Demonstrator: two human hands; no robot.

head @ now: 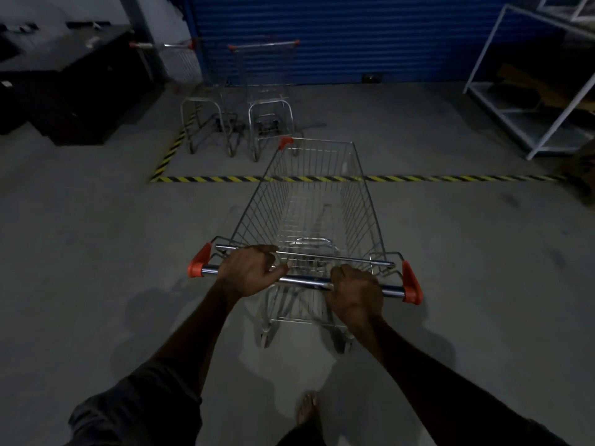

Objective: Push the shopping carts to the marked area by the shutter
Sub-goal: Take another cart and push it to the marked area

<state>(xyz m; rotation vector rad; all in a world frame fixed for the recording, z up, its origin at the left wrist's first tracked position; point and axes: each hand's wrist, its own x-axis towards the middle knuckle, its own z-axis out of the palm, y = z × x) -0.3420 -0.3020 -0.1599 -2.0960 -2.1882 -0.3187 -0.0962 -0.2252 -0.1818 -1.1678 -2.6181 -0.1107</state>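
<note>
1. Both arms reach forward, nearly straight. The left hand (249, 272) and right hand (355, 291) are each curled knuckles-up round the handle (306, 280), apart from each other, inside its orange end caps.
2. Carts, counted: three. The held cart (309, 194) stands on the grey floor (96, 252), its nose overlapping the front tape (418, 178) line in view.
3. The other two are inside the taped area, side by side with a gap between them: the left parked cart (185, 64) by the area's left edge, the right parked cart (267, 69) just in front of the blue shutter (354, 37).
4. One white rack (515, 114) stands at the area's right edge; one dark counter (64, 91) sits off to the left.
</note>
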